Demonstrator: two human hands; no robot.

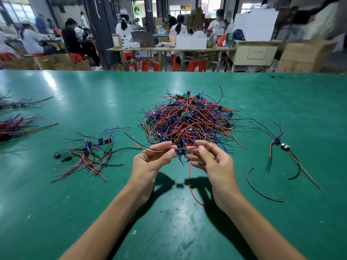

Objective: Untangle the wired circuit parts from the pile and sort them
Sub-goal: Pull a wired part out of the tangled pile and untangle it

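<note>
Just in front of the pile (pixel 189 121), your left hand (pixel 150 162) and right hand (pixel 210 160) pinch 1 small board (pixel 181 151) by its wires. Pull hard and trailing wires may snag, dragging the pile.

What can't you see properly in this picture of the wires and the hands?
- Head view: the small circuit part pinched between the left hand and right hand is mostly covered by fingertips.
- Parts deep inside the big pile are buried under wires.
- The dark wire bundles at the left are cut off by the edge.
- The sign on the far table is too blurred to read.
</note>
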